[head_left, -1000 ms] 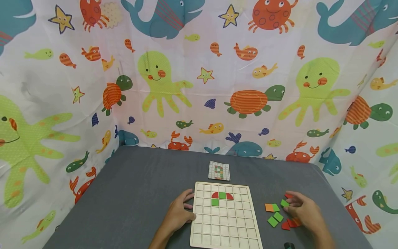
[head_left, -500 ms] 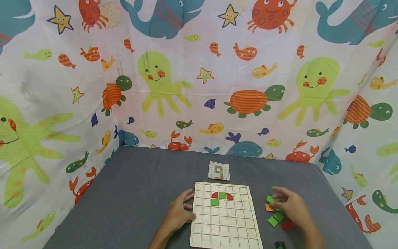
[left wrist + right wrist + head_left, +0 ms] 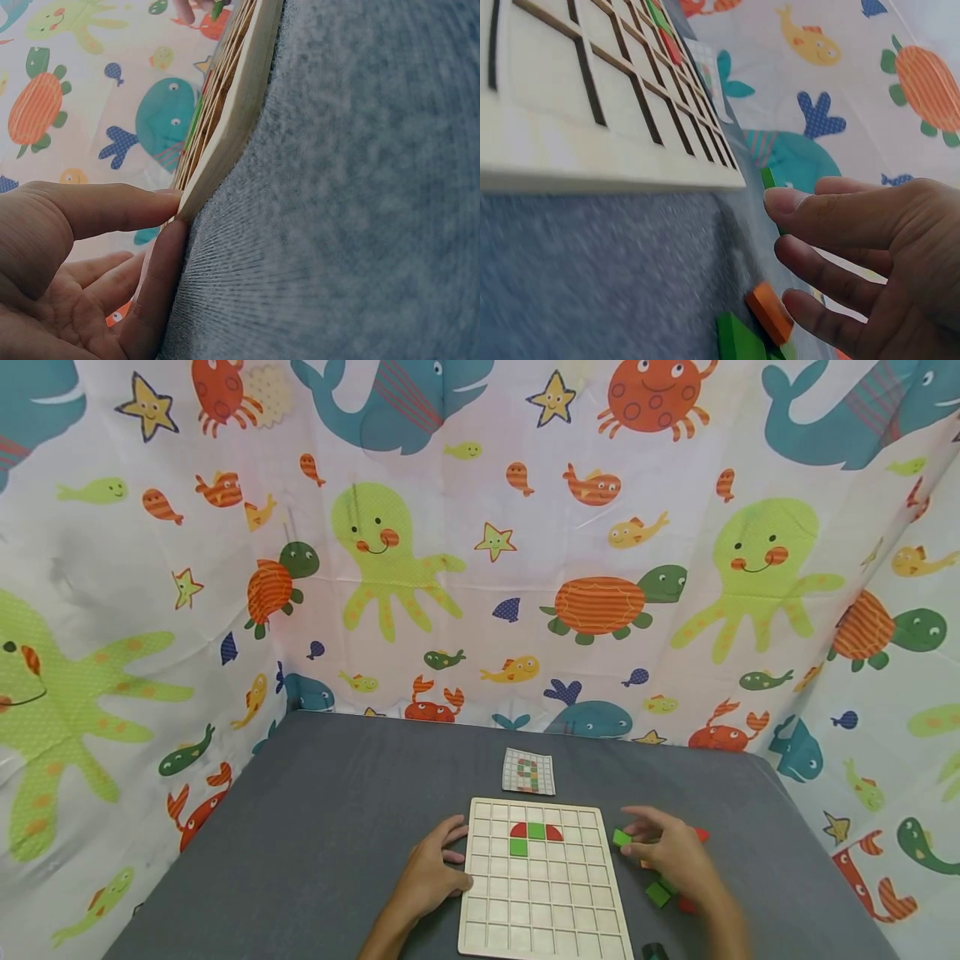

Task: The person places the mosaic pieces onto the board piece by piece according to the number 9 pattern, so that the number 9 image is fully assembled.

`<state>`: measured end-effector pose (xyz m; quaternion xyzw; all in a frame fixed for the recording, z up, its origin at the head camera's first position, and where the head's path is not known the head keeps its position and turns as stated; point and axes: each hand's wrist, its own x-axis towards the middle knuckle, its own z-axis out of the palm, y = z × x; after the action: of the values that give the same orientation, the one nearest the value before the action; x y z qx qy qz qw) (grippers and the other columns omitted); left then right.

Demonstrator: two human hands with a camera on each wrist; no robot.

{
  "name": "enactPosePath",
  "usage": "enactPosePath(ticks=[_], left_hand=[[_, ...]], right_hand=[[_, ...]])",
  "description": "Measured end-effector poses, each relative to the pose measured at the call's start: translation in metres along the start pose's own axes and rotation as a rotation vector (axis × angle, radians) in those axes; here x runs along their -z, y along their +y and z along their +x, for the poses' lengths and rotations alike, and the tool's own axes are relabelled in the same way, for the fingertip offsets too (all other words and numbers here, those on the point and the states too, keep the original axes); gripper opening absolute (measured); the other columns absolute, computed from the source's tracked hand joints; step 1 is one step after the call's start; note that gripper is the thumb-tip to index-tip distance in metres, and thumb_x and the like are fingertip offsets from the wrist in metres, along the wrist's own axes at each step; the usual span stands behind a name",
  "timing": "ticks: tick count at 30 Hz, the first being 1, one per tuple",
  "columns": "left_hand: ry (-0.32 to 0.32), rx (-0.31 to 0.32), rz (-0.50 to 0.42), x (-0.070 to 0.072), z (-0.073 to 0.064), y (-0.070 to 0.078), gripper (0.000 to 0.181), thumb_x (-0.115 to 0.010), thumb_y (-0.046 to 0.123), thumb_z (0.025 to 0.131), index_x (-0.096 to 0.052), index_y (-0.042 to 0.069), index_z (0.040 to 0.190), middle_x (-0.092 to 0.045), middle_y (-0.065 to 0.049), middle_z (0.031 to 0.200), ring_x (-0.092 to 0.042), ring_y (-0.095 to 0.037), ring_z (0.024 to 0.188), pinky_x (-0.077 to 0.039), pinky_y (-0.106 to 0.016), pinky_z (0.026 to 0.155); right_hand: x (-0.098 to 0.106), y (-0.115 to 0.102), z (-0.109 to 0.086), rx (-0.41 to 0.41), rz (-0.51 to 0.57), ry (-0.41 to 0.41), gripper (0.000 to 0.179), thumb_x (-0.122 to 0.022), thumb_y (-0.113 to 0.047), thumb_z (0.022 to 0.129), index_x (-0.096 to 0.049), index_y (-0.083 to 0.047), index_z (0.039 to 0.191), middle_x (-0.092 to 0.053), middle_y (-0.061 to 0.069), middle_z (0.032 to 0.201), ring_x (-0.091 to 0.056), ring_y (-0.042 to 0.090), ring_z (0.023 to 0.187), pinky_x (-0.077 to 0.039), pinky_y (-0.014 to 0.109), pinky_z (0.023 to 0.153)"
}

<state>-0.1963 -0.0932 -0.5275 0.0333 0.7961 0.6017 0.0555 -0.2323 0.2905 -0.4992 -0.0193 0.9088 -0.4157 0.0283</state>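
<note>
A pale wooden grid board lies on the table, with a row of red and green tiles near its far side and a green tile below them. My left hand holds its left edge; the left wrist view shows thumb and a finger meeting at the rim. My right hand pinches a green square tile between thumb and fingers, just right of the board. Under and beside that hand lie loose pieces, including an orange tile and green tiles.
A small pattern card lies beyond the board. Red pieces show partly behind the right hand. A dark round object is at the bottom edge. A curtain with sea animals hangs around the grey table.
My right hand has moved left from the loose pieces towards the board, carrying the green tile. The left hand and the board stay where they were.
</note>
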Motion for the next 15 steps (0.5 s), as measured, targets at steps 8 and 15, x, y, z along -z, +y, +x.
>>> enactPosePath(ticks=[8, 15], left_hand=[[0.001, 0.006, 0.003, -0.001, 0.001, -0.001, 0.097, -0.078, -0.012, 0.066, -0.048, 0.004, 0.157, -0.060, -0.018, 0.151, -0.066, -0.029, 0.107, -0.061, -0.039, 0.060], [-0.005, 0.006, -0.010, -0.001, 0.002, -0.001, 0.098, -0.078, -0.012, 0.066, -0.047, 0.004, 0.157, -0.060, -0.019, 0.152, -0.066, -0.029, 0.108, -0.061, -0.039, 0.060]], right_hand=[[-0.011, -0.009, 0.000, 0.017, -0.029, -0.004, 0.060, -0.088, -0.008, 0.084, -0.067, -0.007, 0.140, -0.075, 0.004, 0.106, -0.069, 0.018, 0.093, -0.057, 0.032, 0.070], [-0.018, -0.016, 0.001, 0.064, -0.036, -0.014, 0.061, -0.091, -0.009, 0.080, -0.069, -0.007, 0.137, -0.076, 0.001, 0.104, -0.068, 0.016, 0.090, -0.056, 0.034, 0.073]])
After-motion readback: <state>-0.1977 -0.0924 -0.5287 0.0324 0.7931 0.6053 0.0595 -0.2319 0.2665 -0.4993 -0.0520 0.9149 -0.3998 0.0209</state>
